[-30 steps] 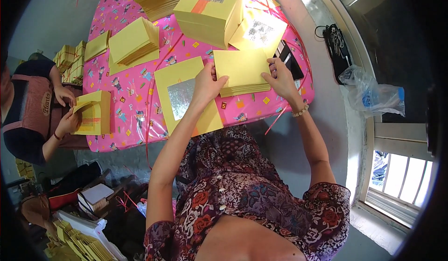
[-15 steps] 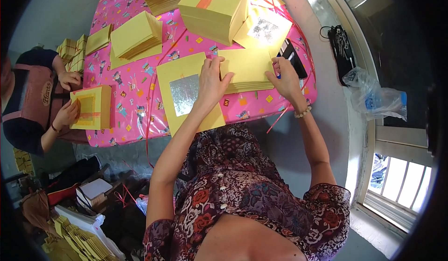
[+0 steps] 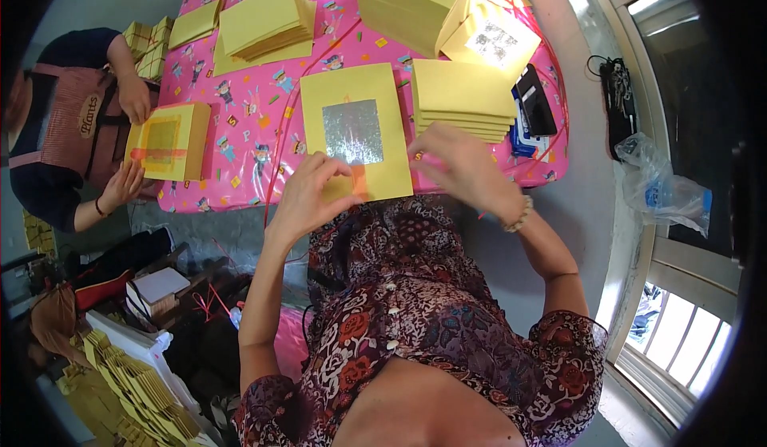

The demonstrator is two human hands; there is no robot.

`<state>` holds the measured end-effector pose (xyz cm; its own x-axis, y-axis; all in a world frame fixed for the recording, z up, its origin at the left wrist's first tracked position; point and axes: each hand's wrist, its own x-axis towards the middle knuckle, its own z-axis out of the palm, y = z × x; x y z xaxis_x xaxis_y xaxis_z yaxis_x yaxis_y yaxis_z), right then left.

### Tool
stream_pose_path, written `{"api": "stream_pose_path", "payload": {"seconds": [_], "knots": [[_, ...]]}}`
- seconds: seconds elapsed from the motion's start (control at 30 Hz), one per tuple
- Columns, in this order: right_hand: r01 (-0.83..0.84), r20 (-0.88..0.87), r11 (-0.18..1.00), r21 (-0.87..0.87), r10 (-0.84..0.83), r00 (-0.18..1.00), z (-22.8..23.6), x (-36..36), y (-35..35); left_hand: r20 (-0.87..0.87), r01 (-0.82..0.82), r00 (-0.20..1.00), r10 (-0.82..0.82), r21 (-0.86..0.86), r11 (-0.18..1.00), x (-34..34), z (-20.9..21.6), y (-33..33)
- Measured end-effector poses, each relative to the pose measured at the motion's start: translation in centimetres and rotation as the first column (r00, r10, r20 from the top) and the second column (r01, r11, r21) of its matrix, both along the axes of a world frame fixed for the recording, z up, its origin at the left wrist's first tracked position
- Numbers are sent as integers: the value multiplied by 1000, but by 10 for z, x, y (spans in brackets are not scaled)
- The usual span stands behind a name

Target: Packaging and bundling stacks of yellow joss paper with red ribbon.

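Observation:
A flat yellow paper sheet (image 3: 318, 95) with a silver square and an orange band lies on the table in front of me. My left hand (image 3: 310, 195) is at its lower left edge, thumb and fingers apart, fingertips over the paper. Blurred by motion, my right hand (image 3: 467, 171) hovers beside the sheet's right edge; its fingers look spread and I see nothing in them. Just beyond that hand sits a pile of folded yellow papers (image 3: 463, 87). Another silver-patched sheet (image 3: 519, 47) lies behind the pile.
A tall yellow paper stack (image 3: 407, 7) and a fanned pile (image 3: 264, 19) stand farther back on the pink patterned tablecloth (image 3: 240, 155). A black phone (image 3: 537, 102) lies at the right. Across on the left, a co-worker's hands touch a yellow paper block (image 3: 188, 147).
Both my hands have let go of the folded pile. My left hand has shifted to the silver-patched sheet, and my right hand has drawn back toward me. The view has shifted slightly.

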<state>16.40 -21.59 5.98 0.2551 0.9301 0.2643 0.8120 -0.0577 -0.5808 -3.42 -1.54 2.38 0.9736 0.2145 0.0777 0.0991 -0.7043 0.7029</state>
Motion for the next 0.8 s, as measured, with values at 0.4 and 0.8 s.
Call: {"api": "stream_pose_path", "payload": {"seconds": [0.4, 0.8], "knots": [[-268, 88, 942, -205, 290, 953, -44, -33, 29, 58, -32, 998, 28, 77, 997, -22, -18, -2], [-299, -126, 927, -226, 277, 953, -38, -17, 34, 0, -129, 991, 131, -187, 974, -15, -22, 5]]}}
